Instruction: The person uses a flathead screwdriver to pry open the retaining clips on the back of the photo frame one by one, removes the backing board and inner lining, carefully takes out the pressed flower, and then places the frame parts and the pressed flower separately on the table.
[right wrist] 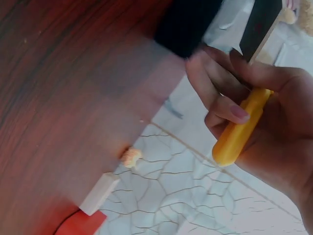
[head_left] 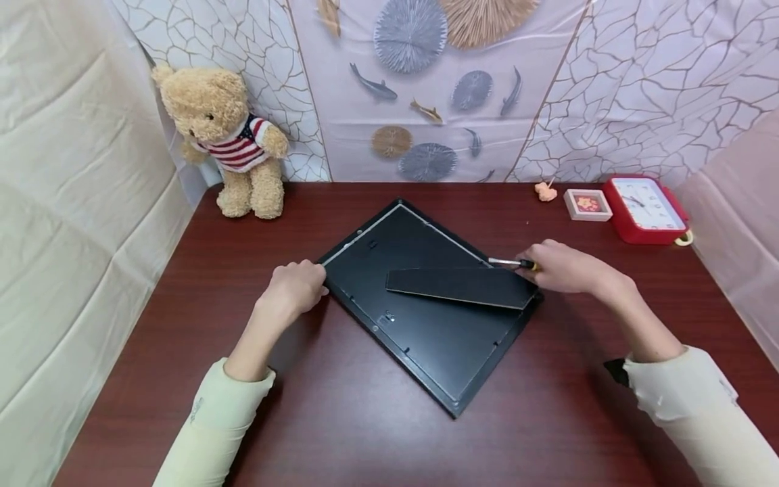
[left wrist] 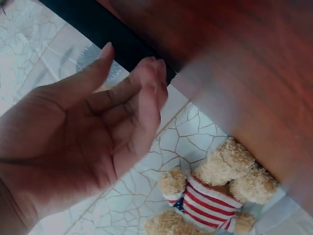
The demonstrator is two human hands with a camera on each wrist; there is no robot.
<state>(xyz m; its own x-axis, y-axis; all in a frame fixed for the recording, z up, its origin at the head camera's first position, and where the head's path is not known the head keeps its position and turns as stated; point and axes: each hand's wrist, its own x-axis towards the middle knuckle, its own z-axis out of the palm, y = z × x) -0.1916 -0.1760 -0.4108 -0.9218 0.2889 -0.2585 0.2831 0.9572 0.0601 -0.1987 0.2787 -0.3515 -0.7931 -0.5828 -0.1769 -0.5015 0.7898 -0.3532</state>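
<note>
A black picture frame (head_left: pixel 426 237) lies back side up and turned cornerwise on the table, small metal tabs along its rim. Its stand leg (head_left: pixel 456 287) slants across the back panel. My left hand (head_left: pixel 296 287) grips the frame's left corner, the fingers bent at the edge in the left wrist view. At the right corner, my right hand (head_left: pixel 560 267) holds a screwdriver (right wrist: pixel 237 132) by its yellow handle, fingers curled around it. The metal shaft points left over the frame's upper right edge. In the right wrist view, the fingertips are right at the frame corner.
On the dark red table (head_left: pixel 377 433), a teddy bear (head_left: pixel 231 142) in a striped sweater sits at the back left. A small orange figure (head_left: pixel 546 191), a little pink-framed box (head_left: pixel 587 205) and a red clock (head_left: pixel 648 210) stand along the back right. Patterned cloth hangs behind.
</note>
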